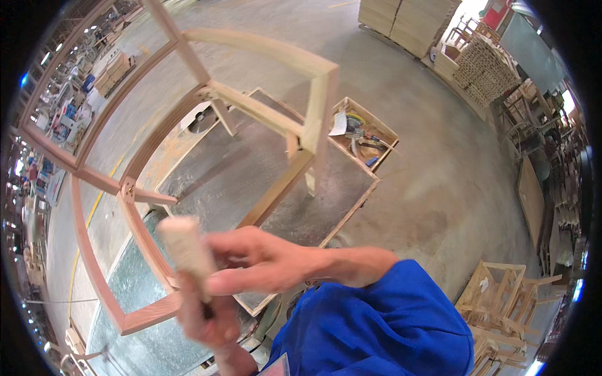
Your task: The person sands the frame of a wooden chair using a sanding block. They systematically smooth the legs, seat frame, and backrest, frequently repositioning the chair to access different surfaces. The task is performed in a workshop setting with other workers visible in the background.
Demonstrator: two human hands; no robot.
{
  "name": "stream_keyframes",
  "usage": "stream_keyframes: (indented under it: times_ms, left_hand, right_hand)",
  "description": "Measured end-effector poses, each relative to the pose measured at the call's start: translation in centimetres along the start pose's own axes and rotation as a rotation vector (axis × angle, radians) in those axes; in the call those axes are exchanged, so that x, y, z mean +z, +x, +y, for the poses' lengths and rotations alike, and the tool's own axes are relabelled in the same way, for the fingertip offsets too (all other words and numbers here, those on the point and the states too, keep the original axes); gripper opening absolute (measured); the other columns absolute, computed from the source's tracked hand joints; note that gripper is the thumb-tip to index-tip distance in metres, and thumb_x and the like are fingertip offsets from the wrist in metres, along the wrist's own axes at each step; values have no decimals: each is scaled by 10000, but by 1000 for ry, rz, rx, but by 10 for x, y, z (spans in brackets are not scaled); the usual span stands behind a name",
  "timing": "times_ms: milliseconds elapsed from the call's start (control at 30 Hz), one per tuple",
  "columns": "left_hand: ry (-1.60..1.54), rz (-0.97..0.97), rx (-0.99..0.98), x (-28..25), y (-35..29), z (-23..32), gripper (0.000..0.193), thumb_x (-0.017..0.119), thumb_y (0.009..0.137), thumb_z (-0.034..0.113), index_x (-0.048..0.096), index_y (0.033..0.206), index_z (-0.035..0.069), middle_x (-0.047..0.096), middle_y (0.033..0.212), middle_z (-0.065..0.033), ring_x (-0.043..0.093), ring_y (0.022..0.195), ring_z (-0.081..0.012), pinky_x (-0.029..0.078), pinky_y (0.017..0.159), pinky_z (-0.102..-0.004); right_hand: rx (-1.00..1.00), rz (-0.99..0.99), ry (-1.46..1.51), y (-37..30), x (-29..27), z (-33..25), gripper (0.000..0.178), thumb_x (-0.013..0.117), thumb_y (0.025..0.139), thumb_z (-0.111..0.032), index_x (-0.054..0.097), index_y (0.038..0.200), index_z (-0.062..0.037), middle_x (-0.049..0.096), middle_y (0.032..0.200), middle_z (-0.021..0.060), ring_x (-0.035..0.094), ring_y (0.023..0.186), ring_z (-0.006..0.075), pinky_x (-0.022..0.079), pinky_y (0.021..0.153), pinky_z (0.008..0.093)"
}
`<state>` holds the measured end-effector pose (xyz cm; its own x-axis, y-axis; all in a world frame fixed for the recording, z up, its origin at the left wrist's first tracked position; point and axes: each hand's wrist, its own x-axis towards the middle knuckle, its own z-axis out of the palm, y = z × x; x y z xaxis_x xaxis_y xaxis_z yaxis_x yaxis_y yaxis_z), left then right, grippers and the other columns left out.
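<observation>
A pale, block-shaped piece (pixel 185 247), smeared by motion, stands up between my two hands. My left hand (pixel 210 323) is closed round its lower end, where something small and dark shows. From the right, my right hand (pixel 260 260) reaches across, its thumb and fingers pressed against the block's side; part of its grip is hidden. Just beyond both hands is a bare wooden chair frame (pixel 251 103), tilted, with its curved arms and back rails showing. My left hand overlaps the near corner of that frame in the picture.
The frame is over a dark-topped, wood-edged table (pixel 213 166). At the table's far right, a wooden tray (pixel 385 135) holds hand tools and a yellow-green roll. A greenish surface (pixel 135 301) lies at left. Wooden chair frames (pixel 501 307) stand at lower right, stacked boards (pixel 407 25) farther off.
</observation>
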<state>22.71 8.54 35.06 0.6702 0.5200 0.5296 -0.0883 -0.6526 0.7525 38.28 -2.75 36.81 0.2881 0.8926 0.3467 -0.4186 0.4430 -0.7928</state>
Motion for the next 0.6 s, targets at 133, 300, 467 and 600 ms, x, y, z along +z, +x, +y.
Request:
stream_keyframes:
  times_ms: [133, 300, 467, 600]
  left_hand:
    - [-139, -381, 89, 112, 9, 14, 585, 733, 886, 136, 522, 1403, -42, 645, 899, -125, 609, 748, -207, 521, 697, -328]
    - [-62, -419, -148, 196, -66, -42, 540, 725, 901, 140, 544, 1387, -12, 635, 1050, -116, 631, 843, -223, 541, 724, -320]
    - [-253, 478, -1186, 196, -178, -143, 635, 687, 925, 102, 385, 1476, 11, 514, 1333, -131, 584, 1098, -225, 545, 850, -340]
    - [47, 633, -1084, 155, -165, -173, 968, 723, 903, 137, 52, 1593, 24, 273, 1592, -174, 389, 1386, -292, 366, 1123, -403]
  right_hand:
    - [-30, 542, 3, -99, -68, -3, 558, 699, 956, -247, 469, 1410, -18, 648, 1213, 101, 623, 1114, 167, 507, 986, 357]
    - [-70, 1144, -702, -231, -258, -21, 504, 750, 903, -209, 546, 1330, -34, 666, 1122, 91, 685, 988, 205, 556, 837, 343]
    - [376, 1049, -1702, -315, -456, -11, 581, 808, 756, -167, 602, 1296, -100, 690, 1073, 137, 687, 959, 283, 545, 842, 396]
    - [790, 665, -1827, -310, -541, -1, 672, 824, 704, -204, 593, 1328, -111, 672, 1197, 149, 673, 1037, 322, 536, 879, 394]
